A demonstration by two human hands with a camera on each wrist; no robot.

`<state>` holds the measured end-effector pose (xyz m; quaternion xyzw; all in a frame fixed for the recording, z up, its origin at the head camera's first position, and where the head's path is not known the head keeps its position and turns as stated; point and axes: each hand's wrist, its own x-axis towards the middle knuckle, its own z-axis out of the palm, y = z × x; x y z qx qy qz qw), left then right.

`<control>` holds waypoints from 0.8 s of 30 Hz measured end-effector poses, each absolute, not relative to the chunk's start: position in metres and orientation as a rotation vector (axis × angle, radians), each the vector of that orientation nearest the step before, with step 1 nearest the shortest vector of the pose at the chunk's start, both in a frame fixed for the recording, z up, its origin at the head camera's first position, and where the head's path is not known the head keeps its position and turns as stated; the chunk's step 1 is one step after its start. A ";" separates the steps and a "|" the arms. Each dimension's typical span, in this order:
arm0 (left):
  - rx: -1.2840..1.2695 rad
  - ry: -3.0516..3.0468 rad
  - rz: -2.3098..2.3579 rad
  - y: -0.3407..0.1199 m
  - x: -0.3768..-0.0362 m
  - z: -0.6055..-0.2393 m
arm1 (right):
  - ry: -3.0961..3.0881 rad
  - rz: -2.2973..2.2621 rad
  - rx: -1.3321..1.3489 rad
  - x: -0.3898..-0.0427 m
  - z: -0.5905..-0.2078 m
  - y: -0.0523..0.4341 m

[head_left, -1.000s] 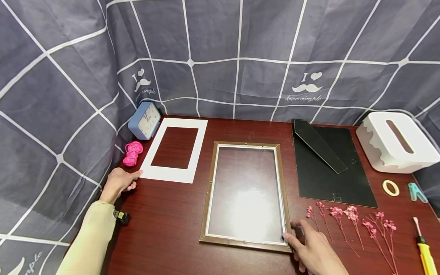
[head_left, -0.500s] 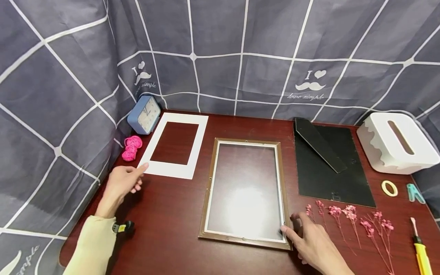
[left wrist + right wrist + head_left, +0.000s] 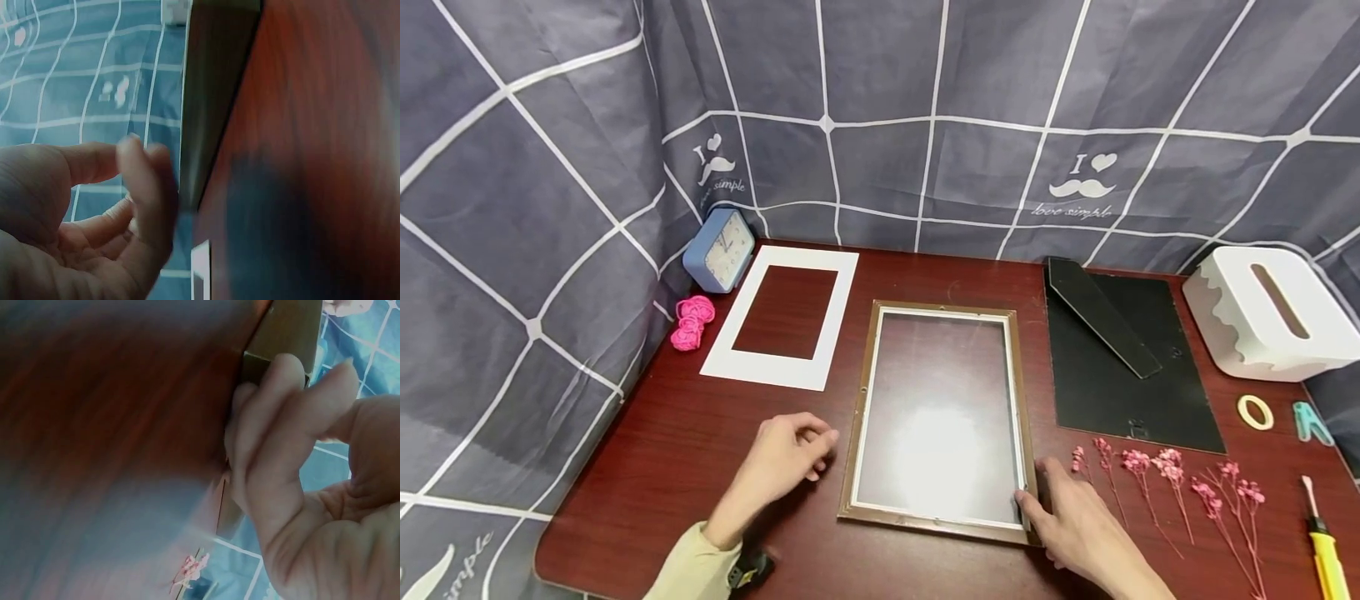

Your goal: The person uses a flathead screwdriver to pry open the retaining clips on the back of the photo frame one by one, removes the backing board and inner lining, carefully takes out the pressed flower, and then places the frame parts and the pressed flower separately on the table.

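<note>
A brown picture frame (image 3: 858,408) with a white inner edge lies flat on the table, light glaring off its clear pane. My right hand (image 3: 1078,521) grips its near right corner, thumb on the rim and fingers along the outer side. In the right wrist view those fingers press against the frame's side (image 3: 284,337). My left hand (image 3: 790,454) hovers just left of the frame with loosely curled fingers and nothing between them; in the left wrist view the frame's side (image 3: 219,81) stands beyond the fingertips. A white photo mat (image 3: 763,368) lies farther back on the left.
Blue clock (image 3: 722,250) and pink yarn (image 3: 691,323) sit at the left. Right of the frame lie a black backing board (image 3: 1120,408) with its stand, pink dried flowers (image 3: 1135,462), a cream ring (image 3: 1255,412), a teal clip (image 3: 1311,423) and a yellow-handled screwdriver (image 3: 1328,558). Tissue box (image 3: 1270,308) behind.
My left hand has let go of the mat's near left corner and moved right and nearer, to beside the frame. My right hand keeps its hold on the frame's corner.
</note>
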<state>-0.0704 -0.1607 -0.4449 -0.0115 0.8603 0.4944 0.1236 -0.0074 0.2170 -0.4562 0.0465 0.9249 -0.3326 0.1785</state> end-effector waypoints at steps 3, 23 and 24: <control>0.028 2.523 1.397 -0.150 -0.063 -0.448 | 2.592 -0.991 0.151 -0.007 -0.455 0.215; -0.354 1.261 2.160 -0.126 -0.045 -0.474 | 2.509 -1.048 0.216 0.000 -0.436 0.220; -0.353 1.223 2.167 -0.124 -0.043 -0.475 | 2.509 -1.038 0.213 0.001 -0.436 0.220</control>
